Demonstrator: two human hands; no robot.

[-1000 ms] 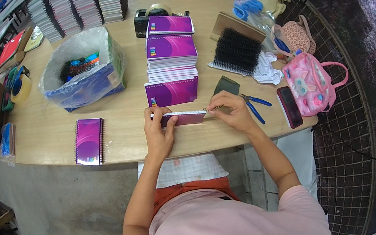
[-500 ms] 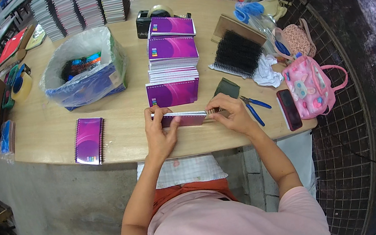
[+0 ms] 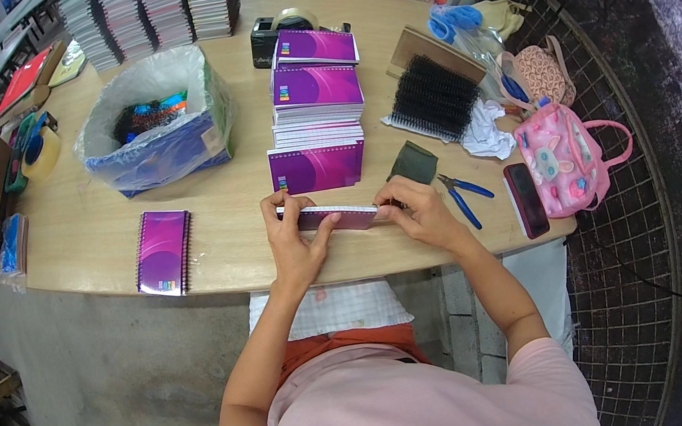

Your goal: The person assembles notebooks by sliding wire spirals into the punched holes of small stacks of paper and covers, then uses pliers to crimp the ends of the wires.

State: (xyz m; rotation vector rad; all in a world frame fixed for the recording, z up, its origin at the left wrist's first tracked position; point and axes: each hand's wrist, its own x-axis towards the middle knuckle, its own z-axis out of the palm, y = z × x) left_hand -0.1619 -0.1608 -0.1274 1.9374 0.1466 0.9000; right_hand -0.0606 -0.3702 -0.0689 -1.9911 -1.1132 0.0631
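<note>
Purple-covered handheld notepad [image 3: 355, 218]: 1; tall spiral-bound notebook stacks [image 3: 164, 9]: 4; blue-handled metal pliers [image 3: 462, 207]: 1; bright-pink rabbit-faced bag [image 3: 558, 158]: 1

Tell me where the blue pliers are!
In the head view, the blue pliers lie right of the right hand, between it and the dark phone.

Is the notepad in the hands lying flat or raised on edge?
The notepad is raised on edge: white page edges show uppermost, the purple cover foreshortened below them.
</note>
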